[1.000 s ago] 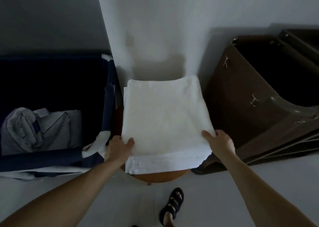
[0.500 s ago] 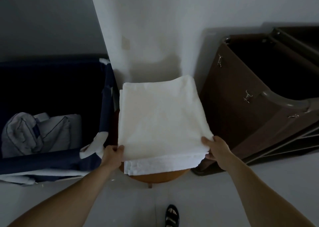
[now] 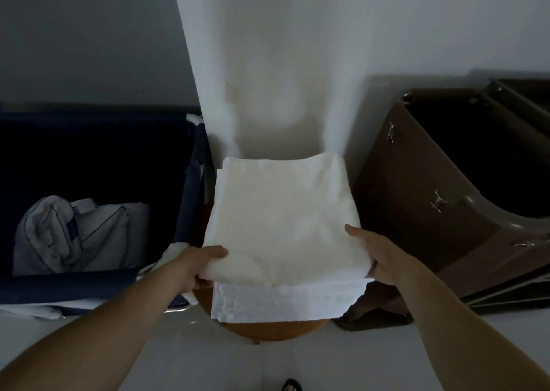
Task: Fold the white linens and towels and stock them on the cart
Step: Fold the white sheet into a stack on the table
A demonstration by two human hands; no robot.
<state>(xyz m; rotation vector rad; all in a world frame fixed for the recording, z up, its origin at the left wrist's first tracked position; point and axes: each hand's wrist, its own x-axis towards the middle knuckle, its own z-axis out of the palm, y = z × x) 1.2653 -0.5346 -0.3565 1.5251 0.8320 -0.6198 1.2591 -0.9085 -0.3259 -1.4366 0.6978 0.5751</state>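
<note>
Two flank towel [image 3: 282, 221]; navy hamper [image 3: 74, 283], brown bin [image 3: 401, 212].

Dim room: white wall [image 3: 297, 48], pale floor [image 3: 208, 361], round wooden stool [image 3: 268, 330].

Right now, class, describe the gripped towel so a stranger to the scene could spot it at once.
Between the navy bin and the brown bin stands a round wooden stool. Of the white towels stacked on it, take the upper towel: left hand and right hand grip its near corners, while the lower towel sticks out beneath.
</note>
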